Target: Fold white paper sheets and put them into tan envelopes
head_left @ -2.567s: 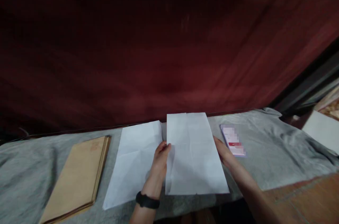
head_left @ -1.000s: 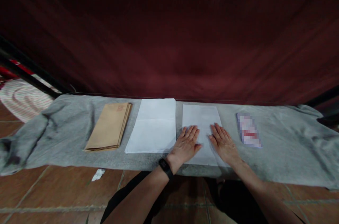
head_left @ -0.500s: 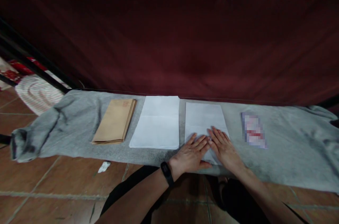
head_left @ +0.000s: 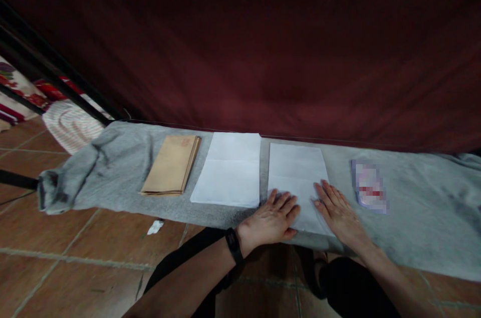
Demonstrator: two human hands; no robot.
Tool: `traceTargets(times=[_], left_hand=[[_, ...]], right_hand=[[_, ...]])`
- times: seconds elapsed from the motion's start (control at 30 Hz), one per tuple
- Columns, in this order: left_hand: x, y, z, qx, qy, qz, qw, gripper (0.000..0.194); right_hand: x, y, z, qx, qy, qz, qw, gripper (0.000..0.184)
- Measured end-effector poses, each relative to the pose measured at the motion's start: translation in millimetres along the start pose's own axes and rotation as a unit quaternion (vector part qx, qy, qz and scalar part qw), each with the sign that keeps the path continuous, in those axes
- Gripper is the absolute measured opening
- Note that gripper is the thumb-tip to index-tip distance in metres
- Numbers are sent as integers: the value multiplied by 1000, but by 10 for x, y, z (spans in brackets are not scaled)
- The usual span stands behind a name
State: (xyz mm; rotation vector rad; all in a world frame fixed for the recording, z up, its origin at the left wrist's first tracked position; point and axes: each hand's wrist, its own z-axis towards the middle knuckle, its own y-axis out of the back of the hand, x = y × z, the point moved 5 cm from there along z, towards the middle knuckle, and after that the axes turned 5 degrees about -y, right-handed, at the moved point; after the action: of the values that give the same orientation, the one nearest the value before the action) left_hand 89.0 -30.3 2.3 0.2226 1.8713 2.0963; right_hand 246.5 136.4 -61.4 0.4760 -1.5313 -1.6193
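A sheet of white paper (head_left: 295, 165) with a faint crease across it lies in front of me on a grey cloth (head_left: 233, 215). My left hand (head_left: 276, 215) rests flat on the sheet's near left part, fingers extended, a black band on the wrist. Over the right edge of the same sheet lies my right hand (head_left: 338, 210), palm down with its fingers stretched out. Neither hand grips anything. To the left is a stack of creased white paper (head_left: 231, 170), just beyond my left fingertips.
Brown envelopes (head_left: 171, 165) lie stacked farther left. On the right is a blurred purple-and-white item (head_left: 370, 185). A dark red curtain (head_left: 263, 57) hangs behind the cloth. Black bars (head_left: 56, 77) stand at the left, and a white scrap (head_left: 155, 227) lies on the tiled floor.
My hands have drawn apart: the right one slid rightward over the paper to its edge, while the left stayed near its place. The whole view has shifted slightly.
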Motion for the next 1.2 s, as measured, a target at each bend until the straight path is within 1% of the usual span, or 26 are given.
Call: traceTargets(times=[0.1,0.2,0.37,0.43,0.53,0.63,0.77,0.87,0.97,1.0,1.03,1.1,1.17,1.2], left_hand=[[-6,60,-20,8,-3,-12,1000,52],[-17,92,-34,12,-3,-9,1000,50],[1,63,-26,8,8,23,1000,43],[27,54,-25,4,12,35,999,39],[63,72,-36,0,14,33,999,36],[86,109,-45,1,26,17,1000,35],[76,155,-25,1,46,-7,999,35],[67,190,-14,4,58,-42,997,35],[119,249,-53,12,70,-108,992,35],[161,275,-80,13,75,-134,988,36],[214,300,-112,13,79,-158,984,37],[342,329,-179,16,80,-204,976,47],[461,316,-231,17,67,-256,964,58],[513,288,-247,18,64,-284,957,60]], right_hand=[[-35,18,-7,3,5,6,1000,61],[-71,80,9,14,15,22,1000,60],[-200,232,20,76,31,80,993,52],[-271,279,-13,106,38,99,989,51],[-345,332,-108,141,62,107,982,55],[-362,398,-214,154,87,94,980,60],[-336,459,-287,174,104,81,976,53],[-322,455,-256,182,76,108,974,45],[-291,488,-199,176,4,188,966,45],[-261,505,-194,191,-15,217,957,48],[-216,521,-198,222,-26,245,944,50],[-130,597,-210,261,-47,299,916,51],[-63,694,-213,274,-60,340,898,52],[-47,734,-211,275,-69,355,891,52]])
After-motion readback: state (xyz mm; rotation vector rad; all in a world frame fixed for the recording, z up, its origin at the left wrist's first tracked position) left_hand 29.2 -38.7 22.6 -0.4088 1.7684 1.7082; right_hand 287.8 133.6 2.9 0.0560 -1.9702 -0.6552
